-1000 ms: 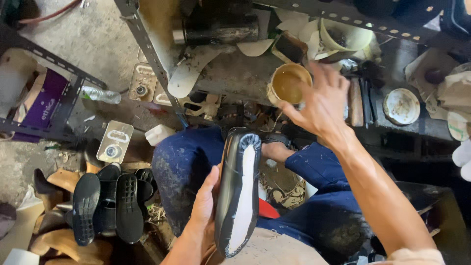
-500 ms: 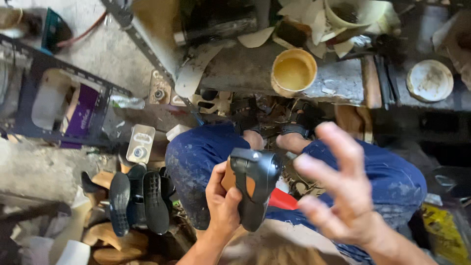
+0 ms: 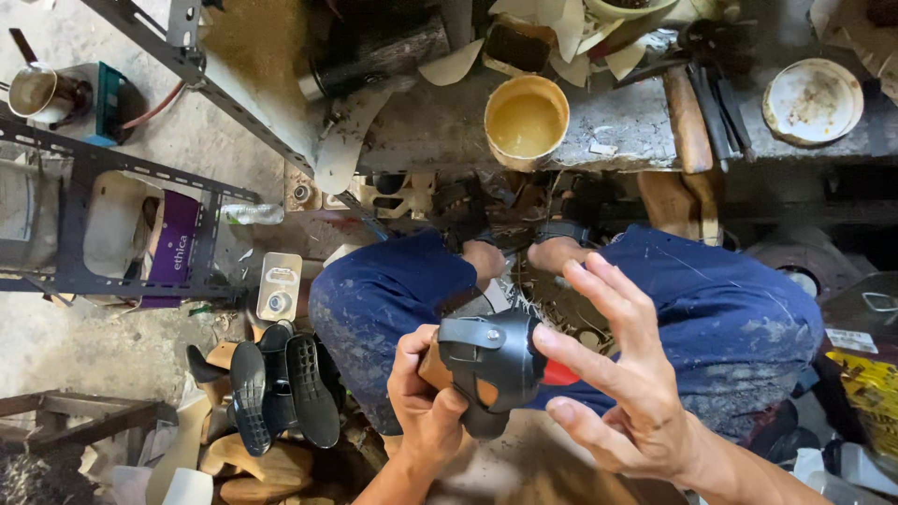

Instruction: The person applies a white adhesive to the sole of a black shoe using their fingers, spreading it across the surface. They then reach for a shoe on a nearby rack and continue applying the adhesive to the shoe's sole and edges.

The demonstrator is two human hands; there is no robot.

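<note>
Left hand (image 3: 426, 402) grips a black shoe upper on a wooden last (image 3: 491, 369), fingers wrapped round its lower edge, thumb on the near side. Shoe sits over the lap, between the knees in blue trousers (image 3: 730, 309), heel end facing the camera; tan wood of the last shows through a gap in the black leather, a red patch shows at its right side.

Right hand (image 3: 622, 383) is open, fingers spread wide, holds nothing. Index and thumb tips touch or nearly touch the right side of the shoe; can't tell which.

Counter (image 3: 636, 122) ahead of the knees: a yellow tub of glue-coloured liquid (image 3: 526, 120) near its front edge, a white dish with brown residue (image 3: 812, 99) far right, a wooden-handled tool (image 3: 688, 117) between the two, paper-like offcuts (image 3: 571, 33) at the back.

Floor left of the legs: black shoe soles (image 3: 281, 393) lying tread up, just beside bare wooden lasts (image 3: 248, 463). A small flat tin (image 3: 278, 285) lies further up. A grey metal rack (image 3: 140, 224) stands at far left with a purple box (image 3: 176, 248) inside it; a metal cup (image 3: 37, 92) sits top left.
</note>
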